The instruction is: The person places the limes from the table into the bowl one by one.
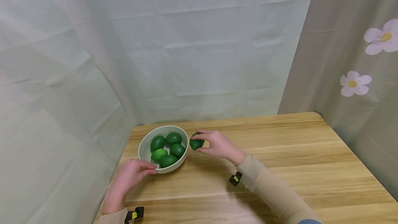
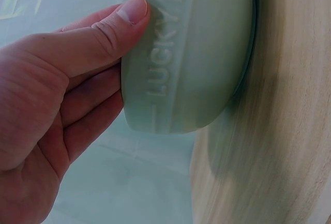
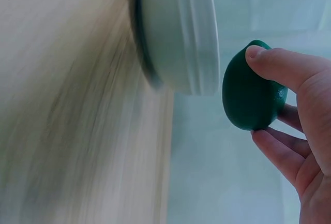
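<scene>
A pale green bowl (image 1: 164,131) stands at the left of the wooden table, with several dark green limes (image 1: 168,161) and one brighter green lime (image 1: 159,155) inside. My left hand (image 1: 132,174) pinches its near left rim between thumb and fingers. Raised lettering runs along the outer wall of the bowl (image 2: 212,53) in the left wrist view. Just right of the bowl, my right hand (image 1: 217,145) grips another dark green lime (image 1: 196,143) by thumb and fingertips. The right wrist view shows this lime (image 3: 252,89) lifted off the table, beside the bowl's rim and apart from it.
The wooden table (image 1: 280,148) reaches far to the right of the bowl. Pale curtains (image 1: 202,61) hang behind and to the left, and a curtain with flowers hangs on the right. Each wrist wears a small black device (image 1: 235,179).
</scene>
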The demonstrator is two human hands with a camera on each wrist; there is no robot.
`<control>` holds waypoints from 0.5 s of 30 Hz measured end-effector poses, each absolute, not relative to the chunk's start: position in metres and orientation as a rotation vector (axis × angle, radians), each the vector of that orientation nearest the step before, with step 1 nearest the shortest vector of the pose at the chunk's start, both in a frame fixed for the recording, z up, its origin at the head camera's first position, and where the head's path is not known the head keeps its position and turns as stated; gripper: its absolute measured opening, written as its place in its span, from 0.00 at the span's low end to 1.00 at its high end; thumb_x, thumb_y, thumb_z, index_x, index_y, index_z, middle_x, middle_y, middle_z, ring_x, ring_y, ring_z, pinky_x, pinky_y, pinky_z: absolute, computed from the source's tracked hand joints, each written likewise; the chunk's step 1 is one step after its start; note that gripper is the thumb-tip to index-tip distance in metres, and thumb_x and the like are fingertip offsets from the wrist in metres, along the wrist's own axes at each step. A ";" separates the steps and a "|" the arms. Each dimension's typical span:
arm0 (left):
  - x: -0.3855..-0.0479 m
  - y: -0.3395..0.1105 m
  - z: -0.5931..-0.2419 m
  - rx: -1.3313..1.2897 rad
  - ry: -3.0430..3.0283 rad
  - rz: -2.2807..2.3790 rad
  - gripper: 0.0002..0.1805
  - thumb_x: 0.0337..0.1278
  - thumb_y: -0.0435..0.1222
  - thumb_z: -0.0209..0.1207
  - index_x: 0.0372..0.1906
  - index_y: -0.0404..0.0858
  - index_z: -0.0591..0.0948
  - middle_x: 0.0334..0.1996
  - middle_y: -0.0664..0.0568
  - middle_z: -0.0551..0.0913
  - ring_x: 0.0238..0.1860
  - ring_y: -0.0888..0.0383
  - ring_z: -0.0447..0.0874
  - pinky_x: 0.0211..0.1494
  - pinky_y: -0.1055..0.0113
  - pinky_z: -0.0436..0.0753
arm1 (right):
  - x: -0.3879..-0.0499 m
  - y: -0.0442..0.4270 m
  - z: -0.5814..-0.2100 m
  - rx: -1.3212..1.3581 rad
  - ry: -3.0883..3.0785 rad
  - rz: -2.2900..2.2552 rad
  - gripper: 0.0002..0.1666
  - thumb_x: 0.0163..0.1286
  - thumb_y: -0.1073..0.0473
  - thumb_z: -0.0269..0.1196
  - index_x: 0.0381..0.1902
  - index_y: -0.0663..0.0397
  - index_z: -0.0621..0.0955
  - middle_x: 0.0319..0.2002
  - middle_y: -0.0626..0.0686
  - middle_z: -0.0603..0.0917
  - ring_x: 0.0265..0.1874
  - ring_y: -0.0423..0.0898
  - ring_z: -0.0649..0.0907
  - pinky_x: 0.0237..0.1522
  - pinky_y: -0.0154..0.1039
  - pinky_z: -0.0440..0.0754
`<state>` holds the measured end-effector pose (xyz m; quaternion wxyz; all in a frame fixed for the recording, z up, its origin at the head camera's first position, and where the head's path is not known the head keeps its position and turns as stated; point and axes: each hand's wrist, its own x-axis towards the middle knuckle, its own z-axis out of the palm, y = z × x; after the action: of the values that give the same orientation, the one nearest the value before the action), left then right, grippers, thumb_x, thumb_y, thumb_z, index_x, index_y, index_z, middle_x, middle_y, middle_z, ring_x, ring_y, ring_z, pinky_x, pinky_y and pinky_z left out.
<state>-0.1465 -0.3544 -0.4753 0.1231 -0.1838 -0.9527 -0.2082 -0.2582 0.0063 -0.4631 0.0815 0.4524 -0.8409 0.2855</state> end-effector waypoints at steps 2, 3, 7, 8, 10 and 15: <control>-0.147 -0.354 -0.476 -0.539 -2.777 -0.604 0.08 0.49 0.37 0.82 0.31 0.55 0.95 0.30 0.71 0.91 0.34 0.71 0.87 0.40 0.61 0.88 | -0.258 0.003 -0.462 1.351 -2.495 0.847 0.26 0.68 0.55 0.79 0.63 0.46 0.87 0.68 0.60 0.82 0.56 0.49 0.89 0.54 0.40 0.87; -0.147 -0.355 -0.476 -0.539 -2.777 -0.603 0.08 0.49 0.37 0.82 0.31 0.55 0.95 0.30 0.71 0.90 0.34 0.71 0.87 0.39 0.61 0.88 | -0.258 0.002 -0.461 1.353 -2.486 0.844 0.27 0.68 0.55 0.79 0.63 0.46 0.87 0.68 0.60 0.83 0.58 0.50 0.88 0.56 0.40 0.87; -0.147 -0.355 -0.476 -0.534 -2.779 -0.610 0.08 0.49 0.38 0.82 0.31 0.56 0.95 0.30 0.72 0.90 0.34 0.71 0.87 0.39 0.60 0.88 | -0.257 -0.005 -0.458 1.369 -2.459 0.845 0.27 0.67 0.55 0.79 0.63 0.46 0.87 0.68 0.58 0.83 0.61 0.50 0.86 0.58 0.41 0.86; -0.147 -0.355 -0.476 -0.530 -2.780 -0.615 0.08 0.49 0.38 0.82 0.31 0.56 0.95 0.29 0.72 0.90 0.34 0.71 0.87 0.39 0.61 0.88 | -0.257 -0.007 -0.457 1.373 -2.454 0.845 0.27 0.67 0.55 0.79 0.63 0.46 0.87 0.68 0.57 0.83 0.61 0.50 0.87 0.58 0.42 0.86; -0.147 -0.355 -0.476 -0.524 -2.781 -0.620 0.08 0.49 0.38 0.82 0.31 0.55 0.95 0.29 0.71 0.90 0.34 0.71 0.87 0.39 0.61 0.88 | -0.257 -0.011 -0.455 1.382 -2.449 0.846 0.27 0.67 0.55 0.79 0.63 0.45 0.87 0.68 0.57 0.83 0.61 0.50 0.87 0.58 0.41 0.86; -0.147 -0.354 -0.477 -0.525 -2.783 -0.624 0.08 0.49 0.37 0.82 0.31 0.55 0.95 0.30 0.71 0.90 0.34 0.71 0.87 0.39 0.61 0.88 | -0.257 -0.022 -0.453 1.401 -2.455 0.838 0.27 0.68 0.54 0.79 0.63 0.45 0.87 0.68 0.58 0.83 0.61 0.49 0.86 0.58 0.40 0.86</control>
<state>-0.1471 -0.3544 -0.4767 0.1203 -0.1797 -0.9527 -0.2137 -0.2571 -0.0218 -0.4531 0.0964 0.4729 -0.8289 0.2829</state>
